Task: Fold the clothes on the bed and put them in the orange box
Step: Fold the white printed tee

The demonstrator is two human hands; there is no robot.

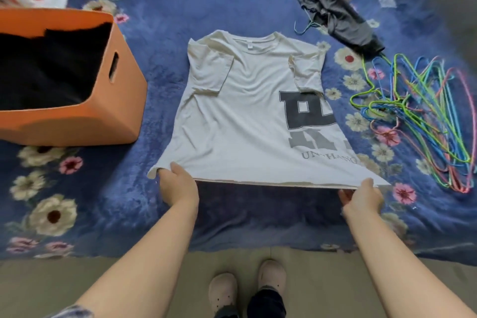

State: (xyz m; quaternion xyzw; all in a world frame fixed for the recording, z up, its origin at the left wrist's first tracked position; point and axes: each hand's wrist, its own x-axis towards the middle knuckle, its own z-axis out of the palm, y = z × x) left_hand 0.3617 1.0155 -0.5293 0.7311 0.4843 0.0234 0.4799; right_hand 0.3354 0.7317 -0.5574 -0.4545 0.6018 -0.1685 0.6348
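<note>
Two slippered feet [246, 289] are seen nearest, on a plain floor beside the bed [232, 224]. Just beyond, the near hem of the white T-shirt [245, 116] is gripped at both corners, the left hand [178, 186] and the right hand [361, 197] each closed on the cloth. The shirt is spread flat at mid-bed with both sleeves folded in. If the hem is carried forward unevenly, the sleeves could be dislodged and the fold skewed. The plush blue floral blanket may also drag at the fabric. Further off, the orange box [77, 116] is placed left, coloured hangers [423, 121] right, and a crumpled grey garment [333, 8] far right.
</note>
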